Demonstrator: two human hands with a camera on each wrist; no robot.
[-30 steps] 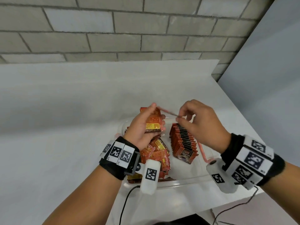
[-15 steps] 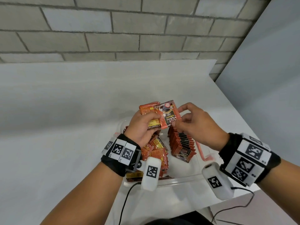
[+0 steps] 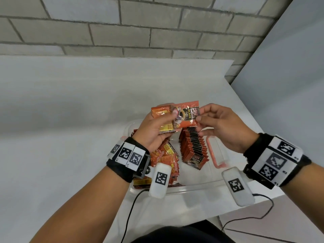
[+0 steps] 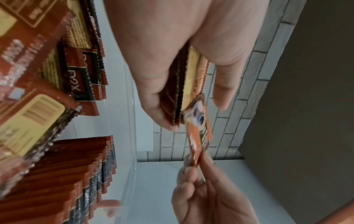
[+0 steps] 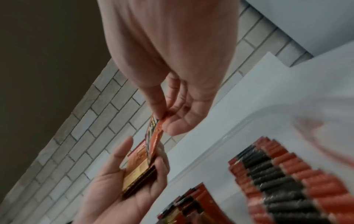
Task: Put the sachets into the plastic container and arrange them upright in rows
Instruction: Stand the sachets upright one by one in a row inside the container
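1. L hand (image 3: 154, 127) grips small stack of sachets (image 3: 164, 120) above plastic container (image 3: 192, 185)
2. R hand (image 3: 220, 127) fingers pinch top sachet (image 3: 188, 114) by its edge
3. Upright row (image 3: 193, 148) in container on bench (image 3: 70, 120)

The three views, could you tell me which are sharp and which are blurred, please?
Head view: mostly sharp, the print on the sachet between both hands is readable. Left wrist view: the left hand is fairly clear, the sachet tip and the right hand soft. Right wrist view: the row of sachets in the container is smeared with motion blur.
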